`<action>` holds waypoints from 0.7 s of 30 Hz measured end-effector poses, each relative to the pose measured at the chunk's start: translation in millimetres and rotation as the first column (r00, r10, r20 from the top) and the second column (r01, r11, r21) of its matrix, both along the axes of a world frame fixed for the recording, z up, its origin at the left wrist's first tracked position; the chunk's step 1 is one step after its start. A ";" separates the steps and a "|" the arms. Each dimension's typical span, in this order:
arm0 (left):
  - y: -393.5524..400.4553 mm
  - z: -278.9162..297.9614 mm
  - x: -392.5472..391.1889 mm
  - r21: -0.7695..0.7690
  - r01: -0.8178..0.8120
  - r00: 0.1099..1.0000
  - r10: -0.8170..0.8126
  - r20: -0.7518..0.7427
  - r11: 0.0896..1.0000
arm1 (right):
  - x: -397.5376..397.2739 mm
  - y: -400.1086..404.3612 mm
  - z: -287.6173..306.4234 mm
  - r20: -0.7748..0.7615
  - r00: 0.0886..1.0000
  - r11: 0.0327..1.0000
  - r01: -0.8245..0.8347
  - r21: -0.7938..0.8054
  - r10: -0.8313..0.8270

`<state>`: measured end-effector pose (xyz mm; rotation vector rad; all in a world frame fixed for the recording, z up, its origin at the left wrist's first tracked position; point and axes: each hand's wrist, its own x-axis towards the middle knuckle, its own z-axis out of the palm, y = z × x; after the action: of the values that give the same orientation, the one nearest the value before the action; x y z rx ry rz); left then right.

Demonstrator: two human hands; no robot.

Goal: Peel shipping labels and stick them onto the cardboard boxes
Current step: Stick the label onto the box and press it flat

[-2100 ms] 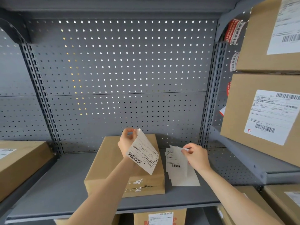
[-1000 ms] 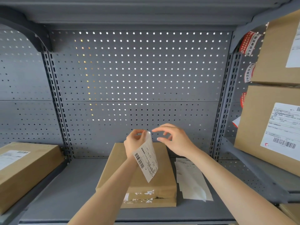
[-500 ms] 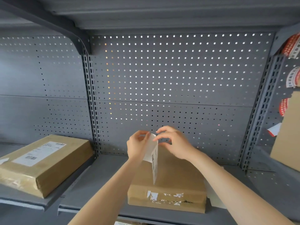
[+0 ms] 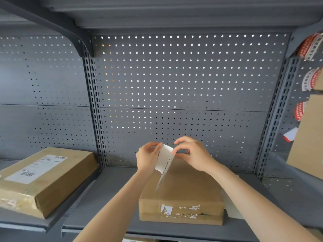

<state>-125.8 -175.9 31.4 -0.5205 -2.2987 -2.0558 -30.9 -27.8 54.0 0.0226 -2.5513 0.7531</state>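
A white shipping label (image 4: 164, 163) hangs edge-on above a plain brown cardboard box (image 4: 185, 194) on the middle shelf. My left hand (image 4: 146, 158) pinches the label's top left corner. Fingertips of my right hand (image 4: 192, 154) pinch the top right edge of the same label, where its layers curl apart. The box top is bare, and white torn label scraps show on its front face. Loose white label sheets (image 4: 232, 206) peek out to the right of the box, mostly hidden by my right forearm.
A labelled cardboard box (image 4: 43, 177) lies on the left shelf. Another box's edge (image 4: 307, 137) juts in at the right, beside red-and-white tape rolls (image 4: 309, 46). A perforated grey back panel (image 4: 174, 84) and slotted uprights close off the shelf (image 4: 113, 189) behind.
My right hand left the loose sheets on the shelf and came up to the label held by my left hand. The label turned edge-on, and the view swung left.
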 end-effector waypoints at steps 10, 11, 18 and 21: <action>13.1 -3.8 3.1 -0.008 0.067 0.998 -0.067 0.021 0.998 | 17.3 15.3 -3.1 -0.009 0.998 0.998 0.067 0.013 -0.067; 14.3 -4.3 3.0 -0.014 0.070 0.997 -0.070 0.019 0.997 | 18.2 16.2 -3.7 -0.010 0.998 0.998 0.070 0.008 -0.070; 15.4 -6.4 3.0 -0.036 0.094 0.995 -0.095 -0.018 0.995 | 17.2 23.7 -9.1 0.008 0.994 0.994 0.108 0.018 -0.108; 15.0 -6.8 4.2 -0.066 0.095 0.995 -0.097 -0.032 0.993 | 16.9 24.6 -9.9 0.005 0.994 0.994 0.105 0.011 -0.105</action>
<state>-121.6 -160.8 24.5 -0.6775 -2.3713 -2.0011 -14.0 -3.3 44.1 -0.1094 -2.5396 0.6997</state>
